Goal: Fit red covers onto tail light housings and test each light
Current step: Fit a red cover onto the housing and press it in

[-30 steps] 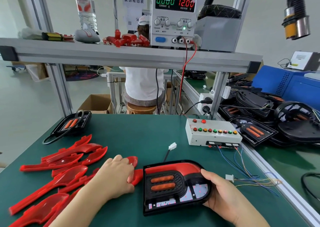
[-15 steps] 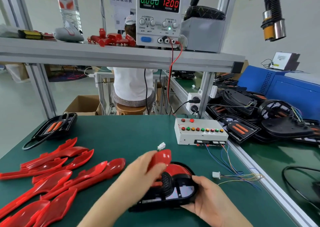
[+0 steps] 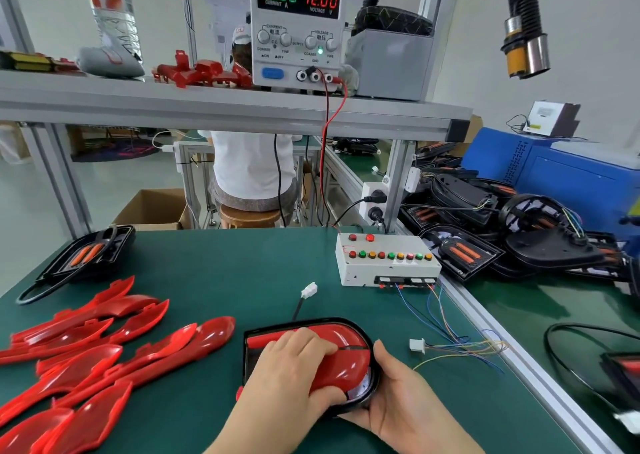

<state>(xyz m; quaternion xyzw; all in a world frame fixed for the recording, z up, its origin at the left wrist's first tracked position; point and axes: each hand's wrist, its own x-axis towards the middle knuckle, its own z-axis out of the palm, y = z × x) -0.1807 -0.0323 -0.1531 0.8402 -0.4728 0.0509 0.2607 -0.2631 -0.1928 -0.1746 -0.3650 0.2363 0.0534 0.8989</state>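
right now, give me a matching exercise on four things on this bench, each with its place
Things
1. DC power supply
2. white test box
3. loose red covers
4. tail light housing

Places
a. left part of the green mat
b. on the upper shelf
c. right hand grips its rim, left hand grips a red cover on it
d. back right of the mat, below the shelf

Pairs: 1-b, 2-d, 3-a, 4-c
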